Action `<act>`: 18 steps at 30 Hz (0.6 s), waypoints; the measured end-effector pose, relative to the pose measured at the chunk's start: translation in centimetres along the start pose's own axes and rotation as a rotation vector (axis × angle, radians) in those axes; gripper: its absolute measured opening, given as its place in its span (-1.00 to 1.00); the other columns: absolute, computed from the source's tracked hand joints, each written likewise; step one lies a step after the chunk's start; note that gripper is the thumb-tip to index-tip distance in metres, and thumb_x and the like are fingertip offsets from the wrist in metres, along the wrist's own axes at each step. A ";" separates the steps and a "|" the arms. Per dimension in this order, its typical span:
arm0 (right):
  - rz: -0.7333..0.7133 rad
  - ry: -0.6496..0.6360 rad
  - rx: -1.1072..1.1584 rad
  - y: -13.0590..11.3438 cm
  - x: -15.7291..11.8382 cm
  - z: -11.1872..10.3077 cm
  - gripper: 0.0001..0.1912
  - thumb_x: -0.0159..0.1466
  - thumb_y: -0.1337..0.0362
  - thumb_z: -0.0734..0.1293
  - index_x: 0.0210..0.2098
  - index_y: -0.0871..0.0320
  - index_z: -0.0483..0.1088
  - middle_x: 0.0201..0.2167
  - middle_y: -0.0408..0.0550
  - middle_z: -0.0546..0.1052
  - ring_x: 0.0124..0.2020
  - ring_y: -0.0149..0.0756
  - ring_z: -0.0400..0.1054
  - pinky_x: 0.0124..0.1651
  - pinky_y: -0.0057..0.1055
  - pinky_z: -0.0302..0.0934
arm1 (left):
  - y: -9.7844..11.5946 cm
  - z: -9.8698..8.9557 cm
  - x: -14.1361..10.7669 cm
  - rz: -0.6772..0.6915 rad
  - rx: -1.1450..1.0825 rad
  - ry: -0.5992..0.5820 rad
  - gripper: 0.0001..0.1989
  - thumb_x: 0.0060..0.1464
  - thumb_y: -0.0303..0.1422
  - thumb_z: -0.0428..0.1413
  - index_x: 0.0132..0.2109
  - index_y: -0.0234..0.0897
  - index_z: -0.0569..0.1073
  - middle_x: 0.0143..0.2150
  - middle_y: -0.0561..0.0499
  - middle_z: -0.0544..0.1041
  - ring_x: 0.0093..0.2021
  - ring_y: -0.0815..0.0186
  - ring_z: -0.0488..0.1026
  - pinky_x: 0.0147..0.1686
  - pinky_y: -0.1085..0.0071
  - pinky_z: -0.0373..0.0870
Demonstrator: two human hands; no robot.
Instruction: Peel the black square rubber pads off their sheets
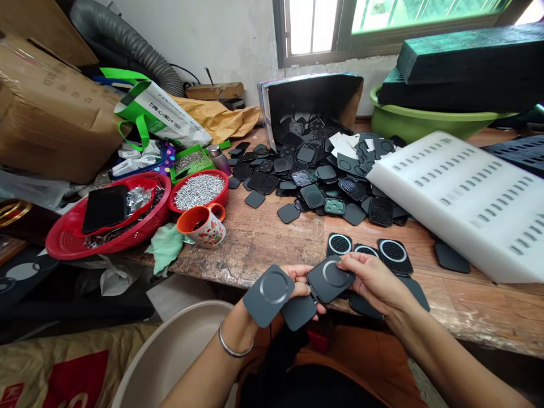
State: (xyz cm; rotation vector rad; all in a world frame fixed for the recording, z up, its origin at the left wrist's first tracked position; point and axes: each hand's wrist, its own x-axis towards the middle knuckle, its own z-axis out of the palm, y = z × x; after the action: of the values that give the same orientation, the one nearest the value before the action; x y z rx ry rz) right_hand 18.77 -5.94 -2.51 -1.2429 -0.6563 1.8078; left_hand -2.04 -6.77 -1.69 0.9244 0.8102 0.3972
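Holding fanned dark pads [268, 294], the left hand [297, 283] meets the right hand's [374, 280] grip on another pad [330, 279].

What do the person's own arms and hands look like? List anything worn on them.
Both forearms are bare, with no sleeves in view and no gloves. The left hand has a thin silver bangle around its wrist, a plain smooth metal band. The right hand has nothing on its wrist, and no ring can be made out on the fingers that show. No watch or markings are visible on either arm.
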 end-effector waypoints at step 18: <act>-0.147 0.095 -0.110 0.5 -0.5 0.3 -0.71 -0.08 0.17 0.52 -0.57 0.17 0.36 -0.48 -0.12 0.44 -0.47 -0.39 0.22 -0.39 -0.45 0.13 | -0.2 0.8 0.0 0.014 -0.060 0.091 -0.57 0.09 -0.18 0.15 0.07 -0.23 0.45 -0.34 -0.09 0.59 -0.39 0.23 0.55 -0.38 0.37 0.49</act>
State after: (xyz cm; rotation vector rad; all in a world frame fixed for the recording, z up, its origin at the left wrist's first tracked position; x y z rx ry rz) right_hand 18.36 -6.64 -2.55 -1.3089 -0.7809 1.6004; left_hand -1.45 -7.35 -1.59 0.8615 0.8709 0.4756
